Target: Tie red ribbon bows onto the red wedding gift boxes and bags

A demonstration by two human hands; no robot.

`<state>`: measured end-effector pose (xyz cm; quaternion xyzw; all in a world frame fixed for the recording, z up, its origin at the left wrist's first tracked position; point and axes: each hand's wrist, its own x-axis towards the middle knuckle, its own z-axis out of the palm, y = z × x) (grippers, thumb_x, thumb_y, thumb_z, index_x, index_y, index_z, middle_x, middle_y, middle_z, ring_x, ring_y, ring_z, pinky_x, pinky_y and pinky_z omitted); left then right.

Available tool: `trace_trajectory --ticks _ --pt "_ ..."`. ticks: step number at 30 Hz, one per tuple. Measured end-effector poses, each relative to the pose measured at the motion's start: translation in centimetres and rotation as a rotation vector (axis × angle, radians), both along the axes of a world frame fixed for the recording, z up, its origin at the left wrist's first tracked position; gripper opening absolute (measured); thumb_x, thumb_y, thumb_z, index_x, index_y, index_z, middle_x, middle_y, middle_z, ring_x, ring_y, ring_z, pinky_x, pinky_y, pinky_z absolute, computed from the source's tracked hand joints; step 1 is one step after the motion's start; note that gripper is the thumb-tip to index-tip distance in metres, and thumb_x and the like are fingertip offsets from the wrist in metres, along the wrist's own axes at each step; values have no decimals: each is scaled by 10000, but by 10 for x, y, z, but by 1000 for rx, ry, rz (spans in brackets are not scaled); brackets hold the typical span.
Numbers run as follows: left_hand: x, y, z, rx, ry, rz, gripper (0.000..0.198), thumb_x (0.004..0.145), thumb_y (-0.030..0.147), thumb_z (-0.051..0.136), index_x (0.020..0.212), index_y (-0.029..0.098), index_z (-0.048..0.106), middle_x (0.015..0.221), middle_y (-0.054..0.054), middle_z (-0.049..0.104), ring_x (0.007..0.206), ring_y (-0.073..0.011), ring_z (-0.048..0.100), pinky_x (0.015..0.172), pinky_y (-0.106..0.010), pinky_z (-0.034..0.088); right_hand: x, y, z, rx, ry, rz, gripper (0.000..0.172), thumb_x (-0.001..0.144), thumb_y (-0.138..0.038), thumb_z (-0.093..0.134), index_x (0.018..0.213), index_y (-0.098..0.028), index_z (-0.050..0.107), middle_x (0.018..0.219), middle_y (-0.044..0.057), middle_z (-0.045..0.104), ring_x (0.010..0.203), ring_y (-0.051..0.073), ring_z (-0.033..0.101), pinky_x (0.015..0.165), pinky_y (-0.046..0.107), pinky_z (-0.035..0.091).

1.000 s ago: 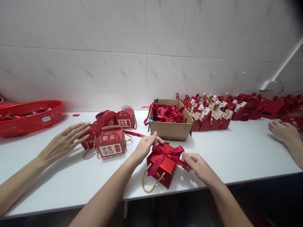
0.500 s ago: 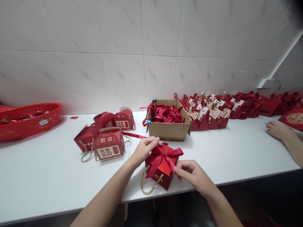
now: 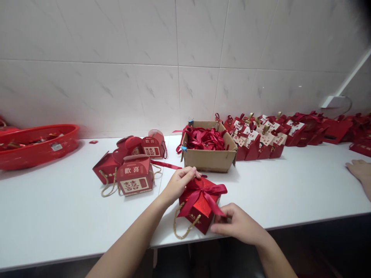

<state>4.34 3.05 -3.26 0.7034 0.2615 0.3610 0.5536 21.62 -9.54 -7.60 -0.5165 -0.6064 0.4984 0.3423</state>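
Observation:
A red gift box with a gold rope handle stands near the table's front edge, with a dark red ribbon bow on its top. My left hand is at the back left of the box, its fingers closed on the bow's left loop, which they partly hide. Beside the box's right side is my right hand, thumb and fingers apart, close to the bow's right tail. A strip of ribbon runs behind my left hand toward the other boxes.
Behind the box stands a cardboard box of red ribbons. Several red boxes are at left, near a red basin. Small red bags line the wall; another person's hand rests at far right.
My right hand has let go of the bow's right tail and moved slightly down, its fingers opening. The other person's hand has shifted right in view. My left hand stays at the bow.

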Motion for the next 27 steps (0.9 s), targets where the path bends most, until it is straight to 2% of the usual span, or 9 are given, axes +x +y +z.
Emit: trace_trajectory --ticks 3,5,7,9,10,13,17,21,27 --pt "1 1 -3 -25 -80 -3 378 872 480 483 683 167 579 790 -48 646 897 -220 595 874 -321 404 8 -2 -7 32 -134 -136 360 689 -375 723 597 -173 439 579 -55 396 570 92 358 534 224 289" --pt "3 2 -6 -31 -116 7 361 889 470 460 714 172 566 792 -44 642 898 -217 596 881 -326 405 10 -5 -13 69 -136 -291 360 646 -379 758 771 -187 480 699 -38 473 619 113 428 540 226 342" --pt "5 1 -9 -34 -131 26 352 902 465 432 751 176 563 808 -47 641 902 -214 591 875 -324 407 6 -9 -19 108 -81 -378 639 577 -364 806 1085 -209 452 986 39 547 818 181 542 636 267 449" --pt "6 -2 -10 -37 -153 30 349 904 468 419 758 178 548 824 -53 633 906 -213 581 863 -318 407 -4 -11 -25 154 -24 -397 979 509 -348 844 1308 -245 287 1271 114 456 1099 261 515 835 360 479" --pt "7 -4 -10 -41 -176 21 343 896 472 426 754 180 537 837 -56 627 903 -211 573 855 -315 408 -10 -11 -28 179 3 -410 1050 498 -348 849 1345 -255 236 1338 130 411 1186 283 472 921 401 449" --pt "10 -10 -11 -84 -274 14 326 843 500 465 762 187 507 938 -74 606 908 -210 551 822 -308 422 -28 -9 -35 234 57 -519 944 550 -363 812 1317 -244 273 1326 140 451 1211 302 473 1008 468 387" --pt "16 -9 -16 -125 -288 157 311 841 508 413 818 205 476 1034 -87 579 986 -223 534 782 -307 432 -24 -8 -36 276 33 -628 826 572 -413 784 1255 -236 356 1222 129 547 1141 309 524 986 504 397" --pt "21 -1 -29 -96 -175 217 265 864 455 423 840 203 504 1001 -62 569 997 -212 519 766 -289 410 24 -15 -41 279 -45 -794 831 579 -487 766 1260 -227 368 1250 134 537 1154 322 513 994 527 386" --pt "30 2 -46 -47 5 168 227 846 429 499 780 212 498 837 -15 545 823 -176 526 710 -276 403 150 -23 -61 206 -138 -1082 927 482 -452 830 1245 -205 365 1243 179 547 1086 348 581 914 488 473"
